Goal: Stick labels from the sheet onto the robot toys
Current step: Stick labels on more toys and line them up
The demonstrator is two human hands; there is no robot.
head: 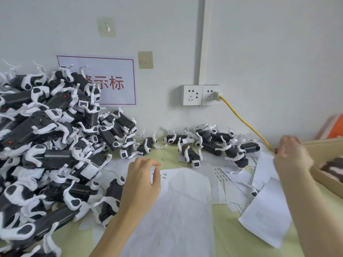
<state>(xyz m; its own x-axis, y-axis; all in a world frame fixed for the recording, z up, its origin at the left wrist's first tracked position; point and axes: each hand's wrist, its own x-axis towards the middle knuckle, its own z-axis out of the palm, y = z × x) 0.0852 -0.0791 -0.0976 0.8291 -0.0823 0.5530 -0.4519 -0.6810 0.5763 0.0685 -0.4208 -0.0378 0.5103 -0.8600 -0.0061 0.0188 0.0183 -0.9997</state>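
Note:
A big heap of black-and-white robot toys [46, 138] fills the left of the table. More toys [213, 143] lie along the wall. A white label sheet [181, 201] lies in the middle, with a few small printed labels [164, 176] at its top left. My left hand [143, 180] hovers over that corner with fingers loosely curled, thumb and forefinger apart, and nothing visible between them. My right hand [293, 154] is blurred at the rim of a cardboard box [326, 143]; its grasp is unclear. A blurred black-and-white toy [332, 166] lies inside the box.
Other backing sheets [232, 182] overlap at centre right, and one loose sheet [267, 216] lies under my right forearm. A yellow cable [245, 123] runs from the wall sockets [201, 94] down toward my right hand. A sign with red characters [111, 82] hangs on the wall.

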